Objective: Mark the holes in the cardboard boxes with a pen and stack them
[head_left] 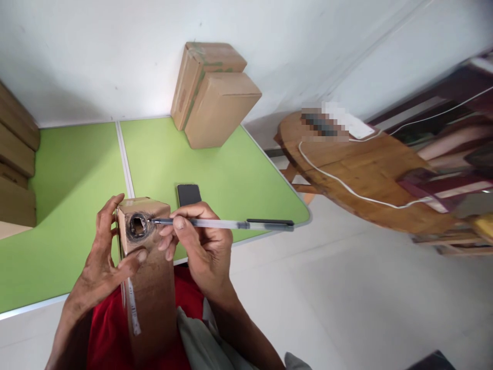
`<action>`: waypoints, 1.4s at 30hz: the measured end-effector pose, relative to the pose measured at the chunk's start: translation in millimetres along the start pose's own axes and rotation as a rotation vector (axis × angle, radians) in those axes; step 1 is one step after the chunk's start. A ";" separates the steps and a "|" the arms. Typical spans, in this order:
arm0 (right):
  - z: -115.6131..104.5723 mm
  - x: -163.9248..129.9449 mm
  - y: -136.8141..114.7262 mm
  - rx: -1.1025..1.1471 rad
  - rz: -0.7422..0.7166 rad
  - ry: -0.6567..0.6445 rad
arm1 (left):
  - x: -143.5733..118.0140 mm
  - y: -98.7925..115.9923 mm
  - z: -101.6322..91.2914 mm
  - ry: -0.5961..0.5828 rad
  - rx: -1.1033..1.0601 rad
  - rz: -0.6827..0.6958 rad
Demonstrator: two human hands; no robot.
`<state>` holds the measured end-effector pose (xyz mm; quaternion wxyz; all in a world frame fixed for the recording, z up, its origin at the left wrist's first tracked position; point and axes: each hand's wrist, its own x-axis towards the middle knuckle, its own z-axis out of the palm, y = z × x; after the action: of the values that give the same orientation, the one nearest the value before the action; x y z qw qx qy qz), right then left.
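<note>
The left hand (100, 259) clasps a tall brown cardboard box (148, 267) with a dark-ringed hole near its top, held over the lap. The right hand (200, 241) pinches a clear-barrelled pen with a black cap (227, 223), its tip at the hole's three o'clock edge (possibly touching). At twelve o'clock lies a black phone (188, 194) on the green table (69, 195); farther back, two stacked cardboard cartons (213, 95) lean against the white wall. At two o'clock stands a round wooden table (365, 169) with a white cable.

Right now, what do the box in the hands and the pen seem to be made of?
The box looks like brown corrugated cardboard, matte, with a blackened ring around the hole in its end. The pen seems to be clear, glossy plastic: its barrel is see-through, and its cap is dark.
</note>
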<state>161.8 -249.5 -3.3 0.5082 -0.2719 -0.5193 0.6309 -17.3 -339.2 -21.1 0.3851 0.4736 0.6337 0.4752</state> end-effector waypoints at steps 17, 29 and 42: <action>5.9 -10.8 -9.6 0.022 -0.126 -0.029 | 0.5 -1.9 1.0 -0.013 0.038 0.037; 2.1 -10.8 1.8 -0.073 -0.061 -0.189 | 2.6 -1.8 -2.3 -0.034 0.039 0.034; 9.2 -2.4 4.8 -0.074 -0.160 -0.177 | -0.7 -2.9 -2.8 -0.040 0.047 0.047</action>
<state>152.9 -254.9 -5.4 0.4987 -0.1912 -0.6052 0.5903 -20.3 -340.8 -23.2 0.3755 0.5066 0.6254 0.4595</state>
